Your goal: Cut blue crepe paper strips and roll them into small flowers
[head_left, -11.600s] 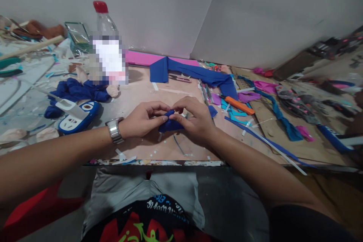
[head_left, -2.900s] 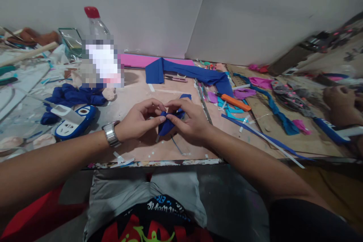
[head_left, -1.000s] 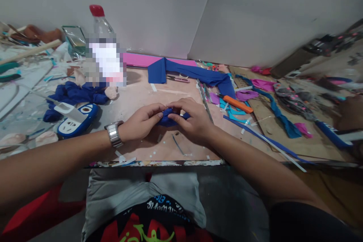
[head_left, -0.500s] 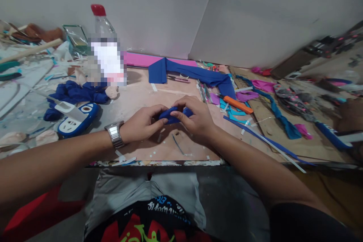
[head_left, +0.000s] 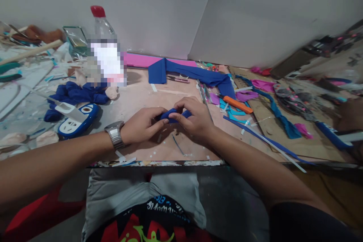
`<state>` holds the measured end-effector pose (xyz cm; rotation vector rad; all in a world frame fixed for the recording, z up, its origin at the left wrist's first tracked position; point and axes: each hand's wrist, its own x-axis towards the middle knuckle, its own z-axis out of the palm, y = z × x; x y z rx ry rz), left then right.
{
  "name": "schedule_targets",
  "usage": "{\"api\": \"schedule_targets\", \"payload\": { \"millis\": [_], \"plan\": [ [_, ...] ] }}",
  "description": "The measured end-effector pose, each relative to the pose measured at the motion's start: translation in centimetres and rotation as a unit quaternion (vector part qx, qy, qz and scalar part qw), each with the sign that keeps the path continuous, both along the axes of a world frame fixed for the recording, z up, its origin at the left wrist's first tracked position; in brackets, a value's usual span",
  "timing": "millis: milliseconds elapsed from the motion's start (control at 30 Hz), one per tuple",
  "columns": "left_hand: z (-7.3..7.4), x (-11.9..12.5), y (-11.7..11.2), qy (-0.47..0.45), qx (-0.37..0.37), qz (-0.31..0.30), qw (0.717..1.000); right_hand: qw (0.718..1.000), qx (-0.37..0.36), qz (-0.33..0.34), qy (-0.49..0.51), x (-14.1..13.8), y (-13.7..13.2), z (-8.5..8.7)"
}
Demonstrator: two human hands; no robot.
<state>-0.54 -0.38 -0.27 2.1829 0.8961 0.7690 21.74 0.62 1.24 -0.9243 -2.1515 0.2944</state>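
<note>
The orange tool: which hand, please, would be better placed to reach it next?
Probably the right hand: it is nearer the orange tool than the left hand, though both hold blue cloth.

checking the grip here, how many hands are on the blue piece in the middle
2: the left hand, wrist wearing a watch, holds the blue piece from the left; the right hand holds it from the right. No other hands show on it.
</note>
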Motion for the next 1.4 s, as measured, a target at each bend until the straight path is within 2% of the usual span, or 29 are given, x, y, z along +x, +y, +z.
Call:
{"api": "schedule_targets", "payload": {
  "millis": [100, 267, 567, 867, 933, 1067, 1133, 1400],
  "plan": [
    [-0.07, -0.03, -0.03, -0.006, -0.029, -0.014, 0.999, 1.000, -0.004, 0.005, 0.000, 0.02, 0.11, -0.03],
    [-0.15, 0.03, 0.10, -0.023, -0.043, -0.001, 0.999, 1.000, -0.026, -0.009, -0.001, -0.01, -0.11, 0.02],
    [-0.45, -0.01, 0.15, -0.054, -0.092, -0.016, 0.994, 0.999, -0.033, 0.017, -0.008, 0.01, -0.59, 0.32],
    [-0.22, -0.17, 0.31, -0.075, -0.159, -0.069, 0.982, 0.999, -0.030, 0.044, -0.009, -0.18, -0.71, 0.32],
    [-0.17, -0.15, 0.26, -0.072, -0.142, -0.060, 0.985, 0.999, -0.032, 0.036, -0.013, -0.21, -0.70, 0.32],
    [-0.06, -0.12, 0.09, -0.048, -0.027, 0.000, 0.998, 0.999, -0.034, 0.017, -0.013, -0.22, -0.69, 0.39],
    [0.00, -0.15, 0.03, -0.037, 0.006, 0.017, 0.999, 0.999, -0.035, 0.015, -0.011, -0.22, -0.64, 0.38],
    [0.23, -0.12, -0.32, 0.020, 0.045, 0.008, 0.999, 0.999, -0.034, 0.021, -0.008, -0.27, -0.45, 0.26]
  ]
}}
